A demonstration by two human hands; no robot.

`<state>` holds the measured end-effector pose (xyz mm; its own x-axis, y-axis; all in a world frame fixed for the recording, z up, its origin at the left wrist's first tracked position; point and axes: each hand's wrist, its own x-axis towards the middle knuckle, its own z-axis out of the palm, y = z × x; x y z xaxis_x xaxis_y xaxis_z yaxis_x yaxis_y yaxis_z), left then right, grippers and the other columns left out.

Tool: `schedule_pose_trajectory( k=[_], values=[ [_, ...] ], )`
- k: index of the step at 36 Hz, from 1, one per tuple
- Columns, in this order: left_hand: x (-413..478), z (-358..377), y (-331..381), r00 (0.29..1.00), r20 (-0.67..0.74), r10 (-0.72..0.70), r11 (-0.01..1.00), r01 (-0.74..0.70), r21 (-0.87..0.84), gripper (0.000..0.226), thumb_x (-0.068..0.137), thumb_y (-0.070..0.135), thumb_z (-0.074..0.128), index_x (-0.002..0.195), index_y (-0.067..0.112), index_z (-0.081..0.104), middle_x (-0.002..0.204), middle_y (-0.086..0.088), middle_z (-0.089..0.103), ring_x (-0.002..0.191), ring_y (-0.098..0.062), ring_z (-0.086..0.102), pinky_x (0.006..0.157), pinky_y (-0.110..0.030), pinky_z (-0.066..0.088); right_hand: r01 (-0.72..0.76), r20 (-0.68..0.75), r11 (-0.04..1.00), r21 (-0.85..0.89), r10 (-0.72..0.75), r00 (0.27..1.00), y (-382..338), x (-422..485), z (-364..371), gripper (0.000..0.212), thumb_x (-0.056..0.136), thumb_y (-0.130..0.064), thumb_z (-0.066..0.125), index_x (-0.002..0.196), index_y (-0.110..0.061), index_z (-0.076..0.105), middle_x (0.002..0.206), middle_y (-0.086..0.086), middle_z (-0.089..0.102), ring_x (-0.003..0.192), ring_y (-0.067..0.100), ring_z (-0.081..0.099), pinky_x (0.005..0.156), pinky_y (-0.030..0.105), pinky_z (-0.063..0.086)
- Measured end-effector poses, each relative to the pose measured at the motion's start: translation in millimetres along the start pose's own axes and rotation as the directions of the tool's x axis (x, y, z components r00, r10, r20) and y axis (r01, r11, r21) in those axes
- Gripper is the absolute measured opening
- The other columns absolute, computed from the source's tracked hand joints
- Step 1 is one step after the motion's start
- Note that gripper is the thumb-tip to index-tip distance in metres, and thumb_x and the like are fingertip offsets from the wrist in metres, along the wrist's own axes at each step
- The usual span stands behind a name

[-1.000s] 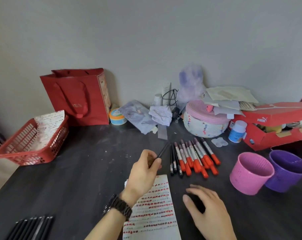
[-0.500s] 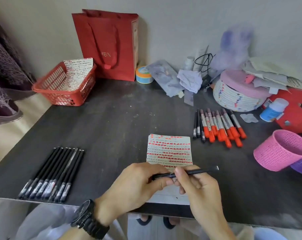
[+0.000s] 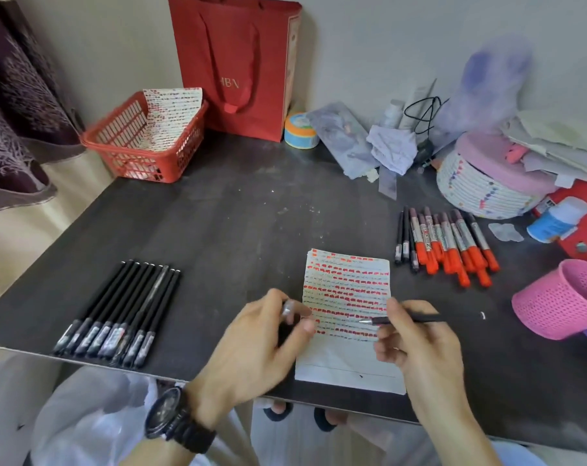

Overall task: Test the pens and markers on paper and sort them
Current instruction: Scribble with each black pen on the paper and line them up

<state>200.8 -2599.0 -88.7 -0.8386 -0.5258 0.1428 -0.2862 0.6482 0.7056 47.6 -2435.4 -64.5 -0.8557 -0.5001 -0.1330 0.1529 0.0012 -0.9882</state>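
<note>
Your right hand (image 3: 419, 348) pinches the black pen (image 3: 416, 319) near its tip, nib pointing left over the paper (image 3: 345, 361) at the near edge of the table (image 3: 218, 230). The pen looks light, stiff and slick, so grip low on the barrel. The sheet is thin and loose; it could slide. Your left hand (image 3: 251, 341) pinches what seems its cap (image 3: 287, 309). Farther right lie the orange markers (image 3: 453, 250).
</note>
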Motion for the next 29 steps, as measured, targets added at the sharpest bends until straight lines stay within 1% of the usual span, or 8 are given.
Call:
schedule_pose_trajectory(
  k=[2,4,7,11,18,22,25,29],
  values=[
    [2.7,12.8,-1.2,0.998,0.062,0.022,0.999,-0.025,0.041,0.030,0.091,0.070,0.044,0.103,0.046,0.031,0.134,0.022,0.057,0.126,-0.004,0.049,0.105,-0.030,0.041,0.011,0.026,1.000,-0.023,-0.011,1.000,-2.0,1.3,9.3,0.018,0.086,-0.033,0.072,0.077,-0.017,0.068,0.061,0.010,0.065,0.049,0.022,0.061,0.047,0.026,0.052],
    [4.3,21.8,-5.0,0.994,0.100,0.044,0.993,-0.055,0.109,0.048,0.087,0.068,0.050,0.124,0.041,0.035,0.148,0.020,0.047,0.137,-0.001,0.040,0.120,-0.028,0.024,0.029,0.060,0.998,-0.055,-0.026,0.998,-3.2,3.0,17.8,0.014,0.091,-0.028,0.069,0.079,-0.020,0.069,0.062,0.012,0.066,0.050,0.023,0.064,0.048,0.028,0.054],
    [4.8,26.8,-10.6,0.994,0.095,0.056,0.987,-0.070,0.145,0.064,0.083,0.070,0.054,0.132,0.033,0.037,0.151,0.021,0.043,0.139,0.008,0.033,0.123,-0.025,0.010,0.041,0.096,0.995,-0.093,-0.032,0.995,-3.0,5.8,31.3,0.019,0.090,-0.039,0.066,0.082,-0.023,0.071,0.065,0.014,0.069,0.054,0.026,0.068,0.050,0.029,0.056],
    [6.0,28.3,-14.4,0.997,0.057,0.058,0.992,-0.065,0.113,0.070,0.078,0.075,0.057,0.132,0.032,0.042,0.143,0.029,0.043,0.131,0.028,0.015,0.120,-0.018,0.013,0.078,0.085,0.987,-0.141,-0.066,0.994,4.9,12.2,43.1,0.025,0.085,-0.048,0.067,0.080,-0.023,0.069,0.061,0.013,0.068,0.050,0.024,0.067,0.048,0.028,0.054],
    [7.7,27.5,-13.1,0.999,0.014,0.039,0.996,-0.040,0.078,0.070,0.074,0.068,0.065,0.127,0.028,0.047,0.138,0.029,0.048,0.128,0.016,0.023,0.112,-0.023,0.033,0.217,0.048,0.931,-0.293,-0.212,0.976,34.2,15.4,45.5,0.035,0.085,-0.050,0.071,0.067,-0.021,0.061,0.054,0.003,0.064,0.045,0.012,0.060,0.048,0.019,0.048],
    [7.4,26.2,-12.0,0.999,0.030,0.016,0.998,-0.017,0.065,0.067,0.073,0.063,0.071,0.123,0.028,0.046,0.131,0.043,0.039,0.127,0.016,0.024,0.111,-0.020,0.030,0.260,0.032,0.902,-0.344,-0.265,0.964,43.6,17.8,42.1,0.035,0.085,-0.050,0.069,0.062,-0.026,0.056,0.049,-0.002,0.061,0.046,0.009,0.060,0.056,0.014,0.047],
    [7.4,25.8,-10.8,0.999,0.031,0.010,0.998,-0.012,0.066,0.068,0.073,0.062,0.074,0.124,0.027,0.047,0.129,0.040,0.039,0.126,0.017,0.024,0.111,-0.018,0.029,0.257,0.012,0.893,-0.370,-0.272,0.962,48.0,19.9,40.4,0.033,0.086,-0.044,0.068,0.061,-0.027,0.054,0.049,-0.002,0.062,0.045,0.012,0.061,0.053,0.018,0.049],
    [8.0,25.6,-10.4,1.000,0.026,0.011,0.998,-0.013,0.060,0.069,0.073,0.063,0.074,0.127,0.027,0.048,0.129,0.038,0.037,0.127,0.018,0.023,0.111,-0.017,0.027,0.291,0.016,0.870,-0.399,-0.311,0.950,54.9,20.5,38.9,0.031,0.088,-0.028,0.069,0.061,-0.024,0.053,0.050,-0.006,0.062,0.047,0.008,0.062,0.052,0.012,0.049]
  ],
)
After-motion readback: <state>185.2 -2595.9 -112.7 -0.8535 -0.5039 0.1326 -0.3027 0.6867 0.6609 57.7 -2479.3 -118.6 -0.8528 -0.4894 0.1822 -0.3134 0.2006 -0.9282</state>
